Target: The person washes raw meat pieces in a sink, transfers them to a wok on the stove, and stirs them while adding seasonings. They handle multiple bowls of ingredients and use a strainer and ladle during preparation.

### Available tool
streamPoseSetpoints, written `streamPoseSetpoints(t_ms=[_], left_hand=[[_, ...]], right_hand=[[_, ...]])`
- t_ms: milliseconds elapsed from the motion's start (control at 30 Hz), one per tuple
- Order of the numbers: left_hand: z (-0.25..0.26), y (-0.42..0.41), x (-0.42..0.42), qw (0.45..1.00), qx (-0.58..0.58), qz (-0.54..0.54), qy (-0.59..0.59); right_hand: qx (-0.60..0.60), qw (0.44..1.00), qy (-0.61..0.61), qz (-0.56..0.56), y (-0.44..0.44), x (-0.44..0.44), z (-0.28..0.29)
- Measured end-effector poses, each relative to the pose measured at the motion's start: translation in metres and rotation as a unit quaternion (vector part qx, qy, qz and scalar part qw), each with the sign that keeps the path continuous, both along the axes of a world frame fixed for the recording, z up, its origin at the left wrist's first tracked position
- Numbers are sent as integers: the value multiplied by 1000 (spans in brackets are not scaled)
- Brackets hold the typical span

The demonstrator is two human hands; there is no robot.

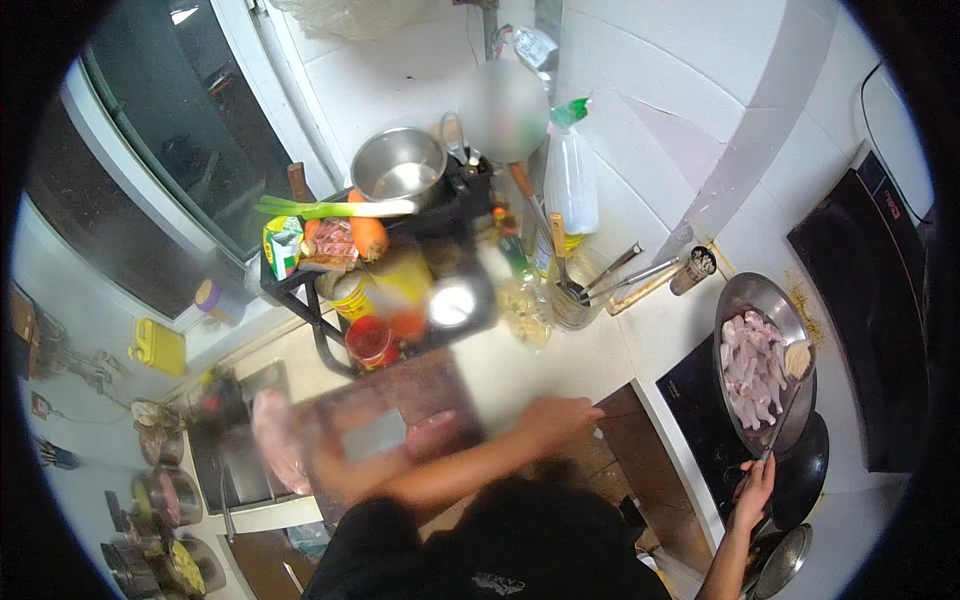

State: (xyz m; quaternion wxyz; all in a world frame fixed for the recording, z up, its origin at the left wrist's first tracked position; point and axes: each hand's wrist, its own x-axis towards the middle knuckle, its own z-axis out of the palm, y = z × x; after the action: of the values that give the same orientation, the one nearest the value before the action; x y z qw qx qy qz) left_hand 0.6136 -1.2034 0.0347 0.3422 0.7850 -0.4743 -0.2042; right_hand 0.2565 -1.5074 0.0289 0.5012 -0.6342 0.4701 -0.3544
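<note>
My right hand [754, 487] grips the handle of a metal ladle [776, 427] at the right. Its head, holding something beige, rests over a metal wok [729, 300]. Pale raw poultry pieces [754, 367] lie in that wok. Across my body reaches my left forearm, with my left hand [559, 420] blurred beyond the counter edge; its finger position is unclear. Behind that forearm lies a brown cutting board [382, 390] carrying a cleaver blade [375, 435] and a piece of raw meat [433, 433]. A larger pink piece of meat [276, 435] is at the board's left, partly blurred.
A black rack [326, 337] bears a steel pot [397, 165], a green onion [330, 207] and carrots [367, 236]. Utensils stand in a clear container [581, 307]. The sink [247, 465] is left. Beside the wok are a black cooktop [686, 412] and a black pan [806, 472].
</note>
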Motion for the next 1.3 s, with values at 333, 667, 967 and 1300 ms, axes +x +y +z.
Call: streamPoseSetpoints(t_ms=[333, 667, 967, 1300], left_hand=[[-100, 121, -9, 965, 77, 238, 75], [-143, 287, -19, 820, 389, 420, 26], [-152, 429, -41, 729, 444, 480, 203], [-179, 447, -66, 746, 377, 538, 111]], right_hand=[[112, 979, -172, -12, -70, -36, -67], [411, 863, -98, 276, 145, 144, 54], [395, 726, 34, 562, 280, 364, 45], [-240, 653, 225, 682, 319, 536, 12]])
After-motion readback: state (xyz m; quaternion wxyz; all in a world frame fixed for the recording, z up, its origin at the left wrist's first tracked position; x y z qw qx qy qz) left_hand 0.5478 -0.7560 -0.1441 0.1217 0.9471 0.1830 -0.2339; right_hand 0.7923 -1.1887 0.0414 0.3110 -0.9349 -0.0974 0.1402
